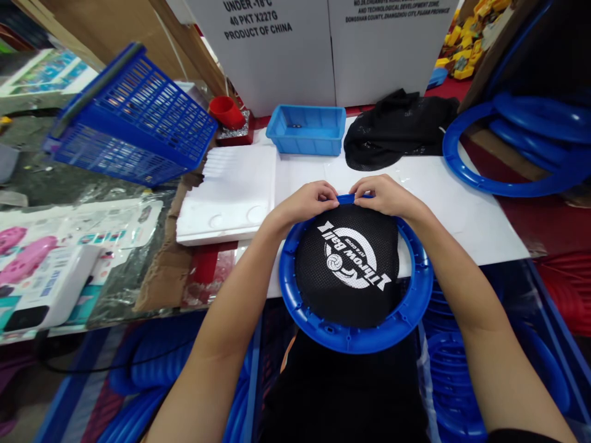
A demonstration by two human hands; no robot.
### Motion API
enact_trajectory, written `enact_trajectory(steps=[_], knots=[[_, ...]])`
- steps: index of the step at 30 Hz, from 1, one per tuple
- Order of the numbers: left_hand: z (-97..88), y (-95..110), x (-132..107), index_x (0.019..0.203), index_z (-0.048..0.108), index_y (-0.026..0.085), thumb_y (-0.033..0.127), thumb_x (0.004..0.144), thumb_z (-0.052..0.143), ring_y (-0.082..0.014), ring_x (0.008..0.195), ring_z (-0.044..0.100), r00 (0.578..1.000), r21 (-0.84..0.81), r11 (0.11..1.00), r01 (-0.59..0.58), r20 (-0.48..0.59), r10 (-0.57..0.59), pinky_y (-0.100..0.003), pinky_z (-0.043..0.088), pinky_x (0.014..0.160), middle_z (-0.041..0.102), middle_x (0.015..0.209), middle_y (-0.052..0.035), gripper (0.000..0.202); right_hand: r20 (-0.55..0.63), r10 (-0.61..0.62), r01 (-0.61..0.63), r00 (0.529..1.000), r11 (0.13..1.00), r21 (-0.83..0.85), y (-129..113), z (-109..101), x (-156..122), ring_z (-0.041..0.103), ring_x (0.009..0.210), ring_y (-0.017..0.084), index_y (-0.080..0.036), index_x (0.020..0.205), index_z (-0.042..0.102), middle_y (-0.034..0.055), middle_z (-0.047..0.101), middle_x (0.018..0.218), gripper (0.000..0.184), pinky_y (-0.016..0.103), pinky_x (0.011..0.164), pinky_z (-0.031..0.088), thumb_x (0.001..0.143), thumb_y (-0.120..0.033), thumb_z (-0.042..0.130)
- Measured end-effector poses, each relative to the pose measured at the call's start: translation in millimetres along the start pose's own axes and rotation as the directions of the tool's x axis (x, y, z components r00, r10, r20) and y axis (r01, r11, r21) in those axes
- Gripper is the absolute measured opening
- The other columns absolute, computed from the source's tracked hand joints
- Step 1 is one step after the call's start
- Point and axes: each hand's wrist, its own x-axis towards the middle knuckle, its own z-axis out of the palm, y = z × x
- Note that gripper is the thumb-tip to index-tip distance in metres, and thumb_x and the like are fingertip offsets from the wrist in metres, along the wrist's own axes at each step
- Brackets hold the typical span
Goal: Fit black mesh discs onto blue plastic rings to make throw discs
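Observation:
A blue plastic ring (355, 335) lies in front of me, half over the near edge of the white table (466, 215). A black mesh disc (347, 266) printed with a white "Throw Ball" logo lies inside it. My left hand (307, 202) and my right hand (385, 194) meet at the ring's far rim. Both are closed, fingers curled and pinching the mesh edge against the blue rim there. A short piece of blue rim shows between the two hands.
A small blue tray (306, 128) and a pile of black mesh (398, 126) sit at the back. Stacked blue rings (521, 144) lie right, a tilted blue basket (133, 117) and red cup (226, 112) left. White foam slab (231, 191) is beside my left hand.

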Motion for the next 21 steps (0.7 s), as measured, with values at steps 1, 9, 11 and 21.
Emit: enact_trajectory(steps=[1,9,11,21], knots=[[-1.9,0,0,0.086,0.079,0.018,0.045,0.086,0.073,-0.0234,0.100,0.069,1.000,-0.012,1.000,0.002,0.014,-0.002,-0.040,0.056,0.097,0.073,0.116,-0.0109,0.027,0.012,0.008,-0.009,1.000,1.000,0.014,0,-1,1,0.073,0.097,0.026,-0.022,0.080,0.081,0.0082,0.083,0.108,0.016,0.039,0.091,0.054,0.085,-0.031,0.069],[-12.6,4,3,0.085,0.082,0.021,0.043,0.084,0.075,-0.0249,0.107,0.068,0.983,-0.008,1.000,-0.022,0.180,0.023,-0.042,0.054,0.105,0.070,0.122,-0.0098,0.023,0.268,0.022,-0.037,0.963,0.998,0.052,7,-16,16,0.071,0.093,0.024,-0.021,0.085,0.083,0.0053,0.082,0.108,0.016,0.036,0.088,0.052,0.084,-0.034,0.074],[-12.2,4,7,0.082,0.080,0.020,0.039,0.083,0.072,-0.0247,0.104,0.068,0.982,0.062,0.997,-0.036,0.185,0.024,-0.041,0.054,0.102,0.069,0.119,-0.0097,0.020,0.270,-0.002,0.011,0.963,0.999,-0.033,5,-16,19,0.071,0.093,0.024,-0.021,0.084,0.083,0.0056,0.082,0.108,0.013,0.036,0.090,0.051,0.084,-0.029,0.072],[0.1,29,-5,0.113,0.074,0.019,0.040,0.099,0.063,-0.0232,0.105,0.068,0.991,0.133,0.982,-0.137,0.010,0.137,-0.039,0.057,0.097,0.071,0.119,-0.0094,0.027,0.182,0.012,-0.007,0.983,1.000,-0.028,1,-12,10,0.070,0.093,0.023,-0.020,0.088,0.082,0.0062,0.080,0.104,0.017,0.035,0.089,0.050,0.086,-0.033,0.070]])
